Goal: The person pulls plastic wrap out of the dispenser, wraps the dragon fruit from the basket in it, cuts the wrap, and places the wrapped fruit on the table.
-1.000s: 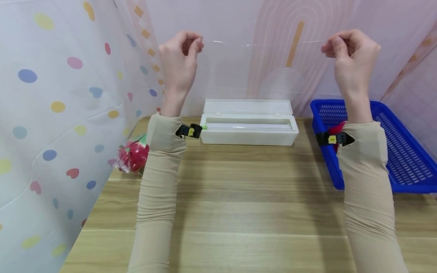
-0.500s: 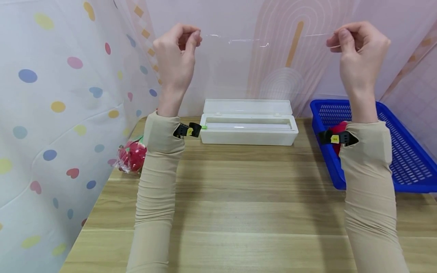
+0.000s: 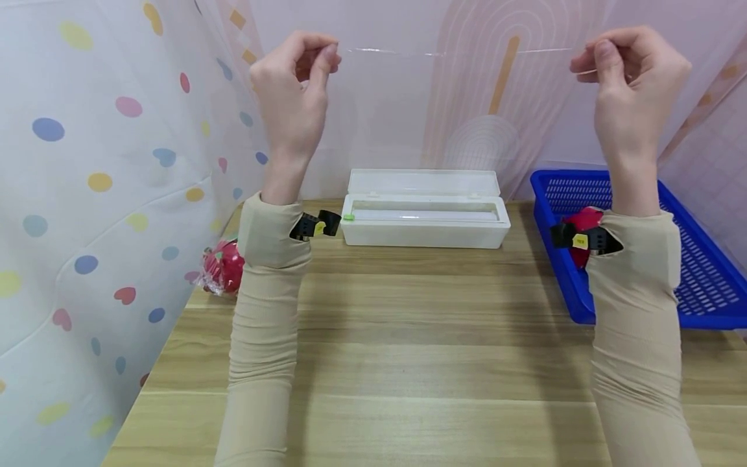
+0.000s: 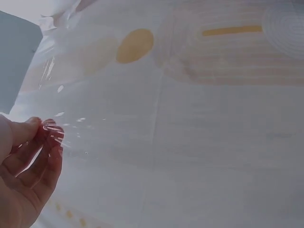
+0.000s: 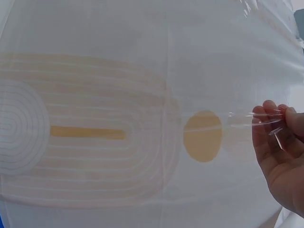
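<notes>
A sheet of clear cling film [image 3: 392,51] is stretched between both raised hands, its top edge showing as a thin shiny line. My left hand [image 3: 292,97] pinches one corner between thumb and fingers; the left wrist view shows creased film [image 4: 59,127] at those fingertips. Pinching the other corner is my right hand [image 3: 639,97], with film folds [image 5: 242,114] running from its fingers in the right wrist view. Below and between the hands stands a white film dispenser box [image 3: 426,235], lid up, a roll [image 3: 426,215] inside and a green slider [image 3: 348,217] at its left end.
On the table [image 3: 408,363], a dragon fruit [image 3: 227,267] in clear wrap sits at left, partly behind the left sleeve. A blue basket [image 3: 714,285] at right holds a red fruit [image 3: 585,219], partly hidden by the right wrist strap. A patterned curtain [image 3: 373,130] hangs behind.
Both hands have risen and moved farther apart, the left going left and the right going right. The film's top edge rises with them and looks straighter than half a second ago.
</notes>
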The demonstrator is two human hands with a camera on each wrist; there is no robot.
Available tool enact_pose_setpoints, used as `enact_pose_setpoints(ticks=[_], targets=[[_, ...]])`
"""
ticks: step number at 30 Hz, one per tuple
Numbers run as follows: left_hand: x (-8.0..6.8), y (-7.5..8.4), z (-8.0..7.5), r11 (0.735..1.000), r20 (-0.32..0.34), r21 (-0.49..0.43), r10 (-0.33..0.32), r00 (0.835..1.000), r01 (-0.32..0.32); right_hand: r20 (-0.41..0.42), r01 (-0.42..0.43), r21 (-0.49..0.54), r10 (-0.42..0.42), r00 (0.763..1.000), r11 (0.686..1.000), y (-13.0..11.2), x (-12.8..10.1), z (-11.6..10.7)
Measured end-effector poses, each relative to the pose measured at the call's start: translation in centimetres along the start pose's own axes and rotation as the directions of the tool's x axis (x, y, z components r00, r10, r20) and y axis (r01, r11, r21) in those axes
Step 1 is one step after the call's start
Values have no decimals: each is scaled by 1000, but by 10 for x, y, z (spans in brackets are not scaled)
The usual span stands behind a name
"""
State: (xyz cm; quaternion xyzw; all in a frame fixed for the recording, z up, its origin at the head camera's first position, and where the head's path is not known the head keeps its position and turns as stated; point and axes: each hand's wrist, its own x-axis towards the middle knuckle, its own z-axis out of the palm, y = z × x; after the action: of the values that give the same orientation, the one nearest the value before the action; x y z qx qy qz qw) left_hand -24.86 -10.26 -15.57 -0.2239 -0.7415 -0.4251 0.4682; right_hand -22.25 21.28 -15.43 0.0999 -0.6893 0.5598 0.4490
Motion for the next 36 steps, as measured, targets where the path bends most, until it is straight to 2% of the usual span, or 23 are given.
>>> enact_pose_setpoints(ticks=[5,8,12,15,19,23,28,31,36], targets=[[-6,3,-13,996,32,-43,80,996,-78,55,5,-35,-3,998,999,-5,-8,-12],[-10,5,-23,991,77,-85,114,990,-108,89,69,-99,-60,994,993,-1,-11,-21],[-17,6,-34,984,115,-135,131,985,-115,135,166,-170,-144,980,971,2,-16,-31],[-21,8,-40,983,142,-140,136,980,-116,171,182,-156,-155,973,971,1,-21,-38],[-29,11,-50,984,187,-120,151,971,-130,226,168,-20,-159,961,986,1,-31,-48],[-38,15,-59,982,233,-141,157,960,-126,283,146,161,-188,940,976,1,-41,-59],[-49,18,-69,974,279,-214,131,951,-71,324,150,238,-224,919,959,1,-52,-69],[-55,18,-73,965,313,-262,103,944,-19,345,160,296,-262,901,942,1,-59,-73],[-64,16,-79,943,372,-329,83,924,48,379,157,447,-345,859,881,1,-70,-75]])
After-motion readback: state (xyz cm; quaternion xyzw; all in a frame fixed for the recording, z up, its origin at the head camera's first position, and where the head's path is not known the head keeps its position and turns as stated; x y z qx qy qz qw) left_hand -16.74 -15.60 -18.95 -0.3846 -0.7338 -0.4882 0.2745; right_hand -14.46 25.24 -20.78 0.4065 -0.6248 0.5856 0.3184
